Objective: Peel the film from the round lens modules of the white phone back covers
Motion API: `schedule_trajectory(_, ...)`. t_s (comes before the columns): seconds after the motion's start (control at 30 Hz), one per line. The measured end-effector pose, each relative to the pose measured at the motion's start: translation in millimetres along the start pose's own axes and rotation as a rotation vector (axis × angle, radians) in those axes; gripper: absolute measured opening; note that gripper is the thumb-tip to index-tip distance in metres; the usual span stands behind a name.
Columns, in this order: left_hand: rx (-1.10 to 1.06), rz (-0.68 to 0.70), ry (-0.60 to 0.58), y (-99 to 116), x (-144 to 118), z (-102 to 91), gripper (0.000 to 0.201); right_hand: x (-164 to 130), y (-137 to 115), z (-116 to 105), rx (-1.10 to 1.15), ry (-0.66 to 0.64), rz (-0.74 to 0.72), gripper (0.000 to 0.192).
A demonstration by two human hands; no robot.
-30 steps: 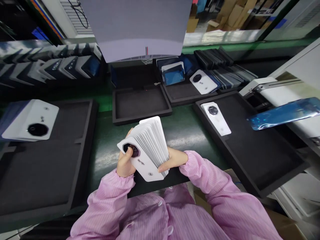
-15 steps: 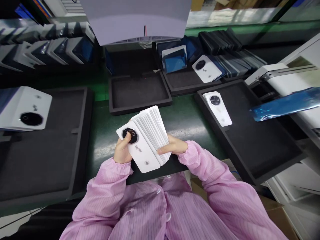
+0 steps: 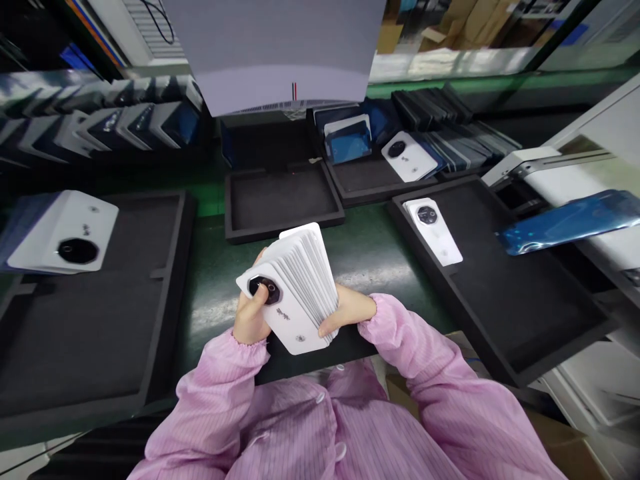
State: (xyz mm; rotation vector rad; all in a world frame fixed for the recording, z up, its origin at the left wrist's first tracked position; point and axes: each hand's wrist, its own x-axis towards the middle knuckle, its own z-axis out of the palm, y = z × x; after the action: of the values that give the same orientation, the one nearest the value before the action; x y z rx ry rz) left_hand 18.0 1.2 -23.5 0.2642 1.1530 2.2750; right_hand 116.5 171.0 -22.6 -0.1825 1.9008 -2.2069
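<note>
Both my hands hold a thick stack of white phone back covers (image 3: pixel 300 280) above the green belt, near the front edge. My left hand (image 3: pixel 250 317) grips its left side, thumb resting on the black camera ring of the front cover. My right hand (image 3: pixel 345 310) clasps the right side, fingers along the stack's edges. Both sleeves are pink.
A black foam tray (image 3: pixel 500 293) on the right carries one white cover (image 3: pixel 434 230). The left foam tray (image 3: pixel 100 320) bears another white stack (image 3: pixel 65 233). A small foam tray (image 3: pixel 283 203) lies ahead. Behind stand more covers (image 3: pixel 409 157) and dark trays. A blue film (image 3: pixel 570 223) lies on a white machine.
The stack stays in both hands with the same grip. Only the view has shifted a little up and down; nothing was put down or picked up.
</note>
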Motion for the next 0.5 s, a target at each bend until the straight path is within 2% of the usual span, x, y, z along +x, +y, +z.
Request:
schedule_trajectory(0.1, 0.057, 0.101, -0.010, -1.5, -5.1, -1.6, 0.063, -0.8, -3.5, -1.4, -0.220, 0.077, 0.000, 0.064)
schedule_trajectory(0.27, 0.305, 0.325, 0.061, -15.3, -12.4, -20.2, 0.076, 2.0, 7.6, -4.5, -0.479, 0.367, -0.129, 0.095)
schedule_trajectory(0.33, 0.386, 0.429, -0.002, -21.7, -13.8, -24.9, 0.081, 5.3, 19.6, -5.1, -0.496, 0.427, -0.180, 0.096)
schedule_trajectory(0.4, 0.412, 0.534, -0.141, -26.3, -14.4, -23.2, 0.095, 9.6, 32.6, -5.0, -0.444, 0.439, -0.212, 0.089)
schedule_trajectory(0.43, 0.414, 0.559, -0.206, -27.8, -14.6, -20.1, 0.105, 11.9, 38.4, -4.7, -0.402, 0.427, -0.215, 0.084)
schedule_trajectory(0.5, 0.417, 0.509, -0.240, -29.8, -15.2, -11.9, 0.116, 16.2, 47.0, -4.1, -0.314, 0.374, -0.206, 0.076)
